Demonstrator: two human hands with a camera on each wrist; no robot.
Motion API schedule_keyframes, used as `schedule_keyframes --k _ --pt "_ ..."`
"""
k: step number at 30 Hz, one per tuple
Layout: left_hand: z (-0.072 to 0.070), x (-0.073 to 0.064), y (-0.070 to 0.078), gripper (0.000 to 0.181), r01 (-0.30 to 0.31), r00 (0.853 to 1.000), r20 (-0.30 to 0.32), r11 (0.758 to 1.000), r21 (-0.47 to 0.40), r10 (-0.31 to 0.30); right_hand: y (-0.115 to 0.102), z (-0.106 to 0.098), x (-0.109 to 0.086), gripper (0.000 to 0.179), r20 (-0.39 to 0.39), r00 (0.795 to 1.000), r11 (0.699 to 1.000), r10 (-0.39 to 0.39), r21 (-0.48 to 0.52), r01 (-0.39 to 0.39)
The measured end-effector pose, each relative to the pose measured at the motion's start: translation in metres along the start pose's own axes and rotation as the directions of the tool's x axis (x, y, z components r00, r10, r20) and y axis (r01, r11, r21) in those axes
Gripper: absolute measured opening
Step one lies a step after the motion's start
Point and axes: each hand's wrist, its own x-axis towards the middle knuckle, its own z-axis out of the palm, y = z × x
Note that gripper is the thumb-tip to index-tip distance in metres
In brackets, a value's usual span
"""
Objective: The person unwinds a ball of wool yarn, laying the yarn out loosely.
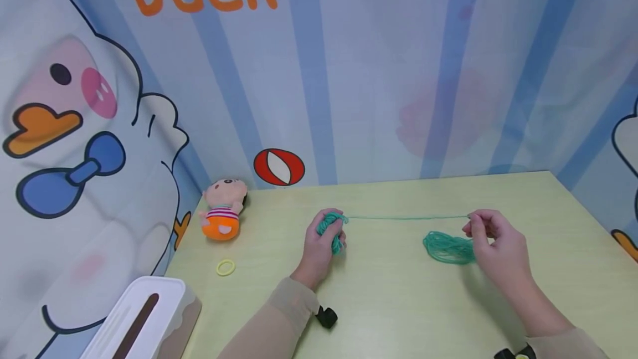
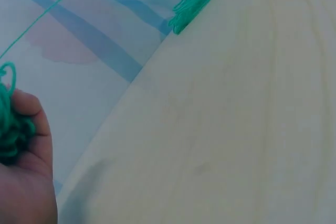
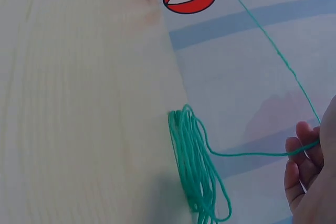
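Observation:
My left hand [image 1: 321, 248] grips a wound bundle of green yarn [image 1: 329, 224] above the middle of the table, the thumb laid across it. From that bundle a single strand [image 1: 406, 218] runs taut to the right. My right hand [image 1: 500, 245] pinches the strand between thumb and fingers. Just left of and below the right hand lies a loose looped skein of green yarn [image 1: 448, 248] on the table. In the right wrist view a slack strand [image 3: 249, 154] links this skein [image 3: 191, 161] with the right hand [image 3: 307, 166].
A small plush doll [image 1: 222, 210] in orange sits at the table's back left. A yellow ring [image 1: 226, 267] lies in front of it. At the lower left stands a white box with a dark slot [image 1: 164, 306]. A printed curtain [image 1: 369, 71] rises behind the table [image 1: 389, 303].

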Motion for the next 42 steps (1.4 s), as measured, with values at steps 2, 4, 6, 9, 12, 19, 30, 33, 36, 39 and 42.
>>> schedule_keyframes --k 2,4,6,9,12,19,30,33,36,39,42 --pt "-0.001 0.000 -0.001 0.023 -0.008 1.000 -0.015 1.000 -0.003 0.008 0.006 -0.007 -0.001 0.019 0.020 1.000 1.000 0.023 -0.021 -0.023" --pt "-0.001 0.000 -0.001 0.024 -0.013 0.999 -0.036 1.000 -0.007 0.012 0.013 -0.013 -0.002 0.022 0.050 0.997 0.998 0.050 -0.050 -0.047" --pt "-0.001 0.000 -0.001 0.022 -0.013 0.998 -0.060 1.000 -0.004 0.013 0.020 -0.019 -0.003 0.025 0.075 0.994 0.993 0.080 -0.088 -0.074" --pt "0.000 -0.001 0.000 0.019 -0.015 0.993 -0.114 1.000 0.010 0.016 0.030 -0.026 -0.003 0.031 0.109 0.983 0.978 0.146 -0.166 -0.127" --pt "0.001 -0.001 0.000 0.015 -0.028 0.985 -0.169 0.999 0.028 0.032 0.040 -0.031 -0.003 0.035 0.152 0.965 0.952 0.213 -0.254 -0.170" --pt "0.001 -0.002 0.000 0.012 -0.042 0.988 -0.150 0.999 0.008 0.043 0.051 -0.035 -0.001 0.035 0.271 0.933 0.910 0.235 -0.398 -0.114" --pt "-0.005 -0.004 0.000 0.011 -0.022 0.999 -0.027 1.000 0.006 0.022 0.012 0.007 -0.001 0.027 0.261 0.952 0.924 0.161 -0.378 -0.053" --pt "-0.004 -0.005 0.000 0.012 -0.028 0.999 0.019 1.000 0.002 0.028 -0.006 0.027 -0.002 0.021 0.188 0.981 0.959 0.048 -0.284 0.007" --pt "-0.002 -0.005 0.001 0.016 -0.023 0.998 0.050 1.000 0.001 0.023 -0.026 0.052 -0.002 0.021 0.172 0.981 0.977 -0.086 -0.180 0.117" --pt "-0.001 -0.005 0.001 0.022 -0.016 0.999 0.051 1.000 -0.001 0.016 -0.045 0.078 0.000 0.027 0.258 0.951 0.978 -0.171 -0.076 0.197" --pt "-0.001 -0.004 0.001 0.026 -0.018 0.998 0.060 1.000 -0.005 0.018 -0.059 0.099 0.001 0.039 0.381 0.904 0.977 -0.192 -0.015 0.214"
